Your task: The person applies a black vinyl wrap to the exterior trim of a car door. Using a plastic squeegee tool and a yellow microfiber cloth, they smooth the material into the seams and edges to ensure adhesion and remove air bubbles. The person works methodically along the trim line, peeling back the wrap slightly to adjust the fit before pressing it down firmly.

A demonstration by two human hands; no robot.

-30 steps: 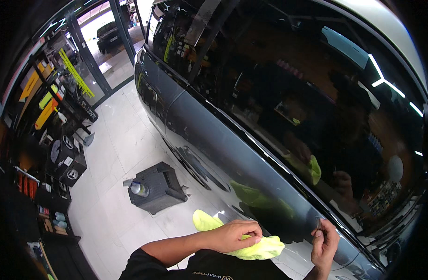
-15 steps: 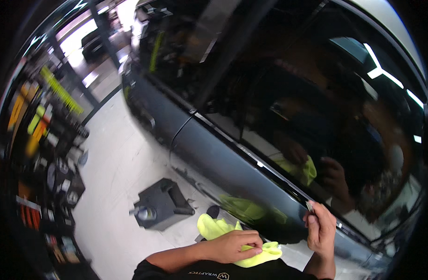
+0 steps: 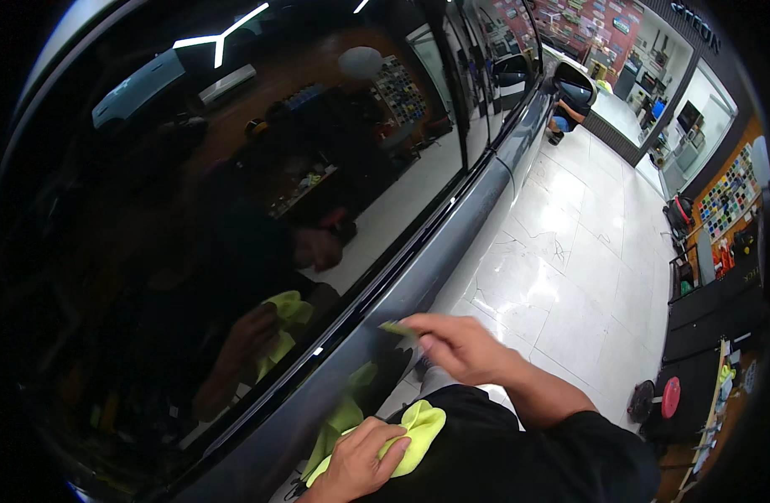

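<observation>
My left hand (image 3: 361, 459) is closed on a bright yellow-green cloth (image 3: 424, 432), low and close to my body beside the door. My right hand (image 3: 465, 345) pinches a small, thin greenish strip (image 3: 397, 328), blurred, so its exact kind cannot be made out. The strip's tip is at the upper part of the dark grey car door (image 3: 402, 295), just below the black window trim (image 3: 364, 289); whether it touches the paint I cannot tell. Above the trim, the dark car window (image 3: 226, 210) mirrors my hands and the cloth.
Along the car to the upper right is its side mirror (image 3: 574, 86), with a person's arm and knee near it. Pale tiled floor (image 3: 561, 277) runs beside the car. At the right stand a red round-topped object (image 3: 671, 396), a dark cabinet (image 3: 710, 314) and a colour-sample board (image 3: 729, 199).
The view has swung right along the car, from its rear toward the side mirror. My right hand has come away from the window trim to the door panel. The left still holds the cloth.
</observation>
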